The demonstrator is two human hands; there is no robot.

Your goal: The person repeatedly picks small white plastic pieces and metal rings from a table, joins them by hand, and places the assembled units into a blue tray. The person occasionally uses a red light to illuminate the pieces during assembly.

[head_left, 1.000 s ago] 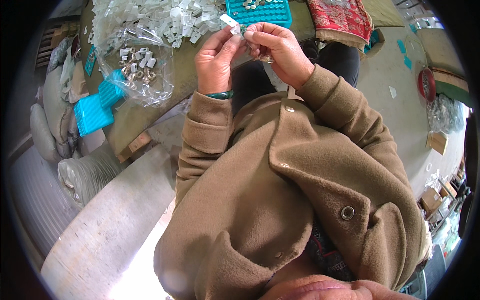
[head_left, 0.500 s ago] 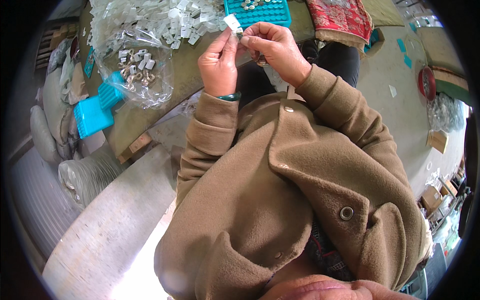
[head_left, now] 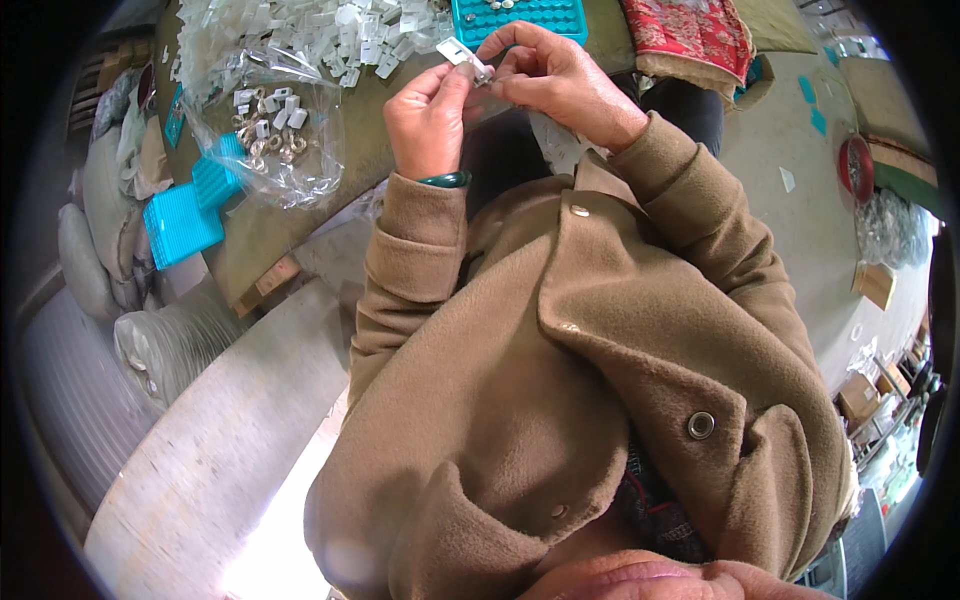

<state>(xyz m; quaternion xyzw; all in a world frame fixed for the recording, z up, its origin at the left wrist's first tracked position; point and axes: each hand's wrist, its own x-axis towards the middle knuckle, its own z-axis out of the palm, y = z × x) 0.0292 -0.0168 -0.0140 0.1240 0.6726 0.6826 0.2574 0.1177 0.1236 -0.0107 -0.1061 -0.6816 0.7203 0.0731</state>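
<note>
Between thumb and fingers, my left hand [head_left: 428,122] pinches a small white plastic piece [head_left: 456,52], tilted, its upper end poking out past the fingertips. My right hand [head_left: 568,82] meets it at the lower end, its fingers closed in a pinch. What lies between the right fingertips is hidden. A large heap of similar whitish plastic pieces [head_left: 300,30] covers the table beyond my left hand. Just beyond the right hand is a turquoise ridged tray [head_left: 545,28] with small round metallic bits on it.
A clear plastic bag [head_left: 325,160] with white pieces and shiny ring-shaped bits lies left of my hands. Turquoise trays [head_left: 182,226] sit at the table's [head_left: 240,262] left edge. Red patterned cloth [head_left: 685,38] lies at the right. A wrapped roll [head_left: 175,350] stands left, below the table.
The white piece has tipped over to the left and lies more slanted. My right hand has moved slightly away and right, its fingers shifted along the piece's lower end. My left hand still pinches it.
</note>
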